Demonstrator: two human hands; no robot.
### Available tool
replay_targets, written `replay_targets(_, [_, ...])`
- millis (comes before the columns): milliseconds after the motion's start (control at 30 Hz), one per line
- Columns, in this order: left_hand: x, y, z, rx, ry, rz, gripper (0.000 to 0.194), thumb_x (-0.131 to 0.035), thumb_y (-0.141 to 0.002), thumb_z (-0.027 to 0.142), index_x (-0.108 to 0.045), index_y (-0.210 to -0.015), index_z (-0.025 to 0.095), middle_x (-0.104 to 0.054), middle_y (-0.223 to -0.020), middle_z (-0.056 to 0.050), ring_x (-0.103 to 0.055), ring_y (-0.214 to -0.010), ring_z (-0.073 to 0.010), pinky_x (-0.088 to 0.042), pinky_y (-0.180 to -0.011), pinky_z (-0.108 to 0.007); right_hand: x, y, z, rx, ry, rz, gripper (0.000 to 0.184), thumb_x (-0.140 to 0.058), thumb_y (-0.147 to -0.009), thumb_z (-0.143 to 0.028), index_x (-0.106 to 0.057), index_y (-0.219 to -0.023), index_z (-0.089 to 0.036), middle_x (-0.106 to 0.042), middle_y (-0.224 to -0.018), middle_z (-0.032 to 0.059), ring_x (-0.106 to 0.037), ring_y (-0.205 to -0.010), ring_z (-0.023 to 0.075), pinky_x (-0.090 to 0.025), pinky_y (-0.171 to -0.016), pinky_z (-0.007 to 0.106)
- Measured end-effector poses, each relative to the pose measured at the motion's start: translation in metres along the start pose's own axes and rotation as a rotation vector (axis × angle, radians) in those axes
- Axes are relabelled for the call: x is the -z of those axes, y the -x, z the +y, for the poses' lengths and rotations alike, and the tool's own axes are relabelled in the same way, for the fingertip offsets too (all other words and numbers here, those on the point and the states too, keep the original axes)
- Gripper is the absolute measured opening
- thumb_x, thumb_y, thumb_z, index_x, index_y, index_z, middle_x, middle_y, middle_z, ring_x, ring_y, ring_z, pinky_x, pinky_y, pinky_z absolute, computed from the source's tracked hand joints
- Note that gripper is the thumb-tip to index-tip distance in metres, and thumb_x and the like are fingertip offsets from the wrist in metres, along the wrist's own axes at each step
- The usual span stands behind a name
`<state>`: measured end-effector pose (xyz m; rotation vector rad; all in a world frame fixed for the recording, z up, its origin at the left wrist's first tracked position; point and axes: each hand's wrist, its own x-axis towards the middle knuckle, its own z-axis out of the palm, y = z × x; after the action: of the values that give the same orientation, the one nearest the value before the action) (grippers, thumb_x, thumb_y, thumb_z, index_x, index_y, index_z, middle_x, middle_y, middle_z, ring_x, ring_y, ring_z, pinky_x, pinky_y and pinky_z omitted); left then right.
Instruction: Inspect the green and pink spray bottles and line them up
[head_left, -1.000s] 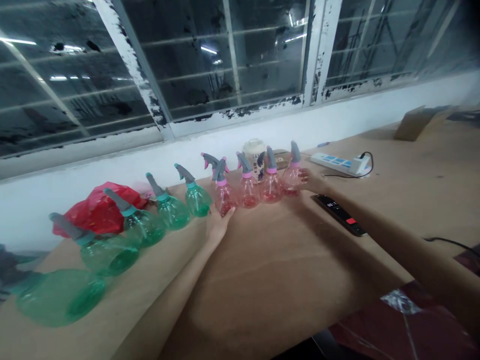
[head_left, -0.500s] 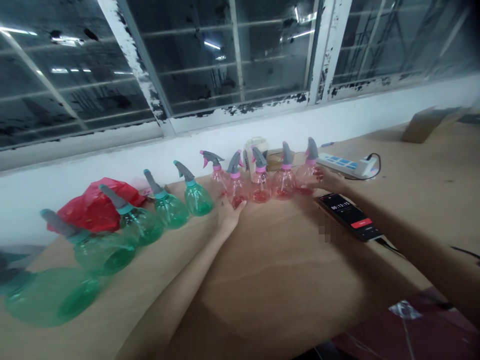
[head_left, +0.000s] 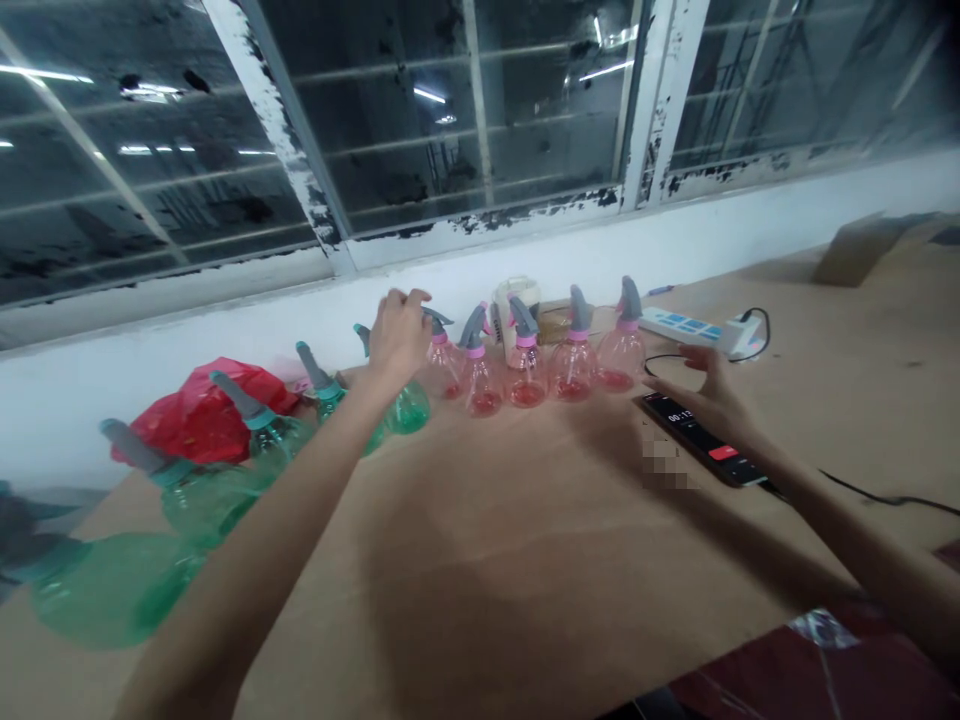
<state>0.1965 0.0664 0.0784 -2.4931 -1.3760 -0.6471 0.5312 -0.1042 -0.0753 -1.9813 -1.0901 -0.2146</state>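
Note:
My left hand (head_left: 403, 335) is raised at the head of the leftmost pink spray bottle (head_left: 445, 372), covering its nozzle. Its fingers are bent and partly hidden, so whether they grip the bottle cannot be told. Four other pink-collared spray bottles, such as the middle one (head_left: 525, 378), stand upright in a row to its right, with reddish bases. Behind my left wrist and forearm are several green spray bottles (head_left: 409, 408) with grey heads. My right hand (head_left: 716, 400) is open over the upper part of a phone (head_left: 697, 440) showing a timer, fingers apart and holding nothing.
A red plastic bag (head_left: 202, 410) lies behind the green bottles. Against the wall are a white roll-like object (head_left: 517, 292) and a white power strip (head_left: 697, 328) with a black cable. A cardboard box (head_left: 855, 250) stands at the far right.
My left hand has risen from the base of the pink bottles to the head of the leftmost one. My right hand has left the rightmost pink bottle and moved right, over the phone.

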Motion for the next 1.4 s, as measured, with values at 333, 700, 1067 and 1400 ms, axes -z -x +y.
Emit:
replay_targets(333, [-0.019, -0.073, -0.008, -0.197, -0.324, -0.334, 0.031, -0.062, -0.072, 0.009, -0.066, -0.101, 0.018, -0.057, -0.115, -0.013, -0.044, -0.113, -0.0341, -0.03, -0.092, -0.052, 0.029, 0.034, -0.014, 0.036, -0.106, -0.061, 0.041, -0.057, -0.067, -0.061, -0.056, -0.093, -0.03, -0.066, -0.101, 0.0053, -0.06, -0.099, 0.027, -0.042, -0.089, 0.042])
replay_targets(700, [-0.008, -0.088, -0.017, -0.295, -0.407, -0.532, 0.011, -0.063, -0.067, 0.017, -0.068, -0.076, 0.021, -0.064, -0.054, 0.001, -0.057, -0.074, -0.0191, -0.021, -0.092, -0.051, 0.026, 0.053, -0.08, 0.167, -0.314, -0.345, 0.031, -0.055, -0.078, -0.049, -0.062, -0.089, -0.021, -0.068, -0.083, 0.0047, -0.065, -0.075, 0.0193, -0.049, -0.065, 0.029])
replay_targets(1067, [-0.005, -0.075, -0.012, -0.372, -0.432, -0.504, 0.011, -0.06, -0.066, 0.013, -0.068, -0.07, 0.02, -0.057, -0.045, 0.004, -0.058, -0.074, -0.0193, 0.0, -0.099, -0.057, -0.063, 0.024, -0.233, 0.274, 0.015, -0.421, 0.07, -0.045, -0.08, -0.061, -0.037, -0.131, -0.014, -0.062, -0.109, 0.0178, -0.064, -0.09, 0.03, -0.048, -0.07, 0.036])
replay_targets(1400, [-0.008, -0.075, -0.019, -0.397, -0.379, -0.508, 0.013, -0.058, -0.066, 0.016, -0.068, -0.072, 0.02, -0.055, -0.043, 0.006, -0.058, -0.069, -0.018, 0.004, -0.098, -0.057, -0.085, 0.017, -0.236, 0.23, 0.144, -0.384, 0.051, -0.034, -0.086, -0.058, -0.05, -0.12, -0.023, -0.066, -0.101, 0.0137, -0.065, -0.089, 0.0289, -0.048, -0.074, 0.041])
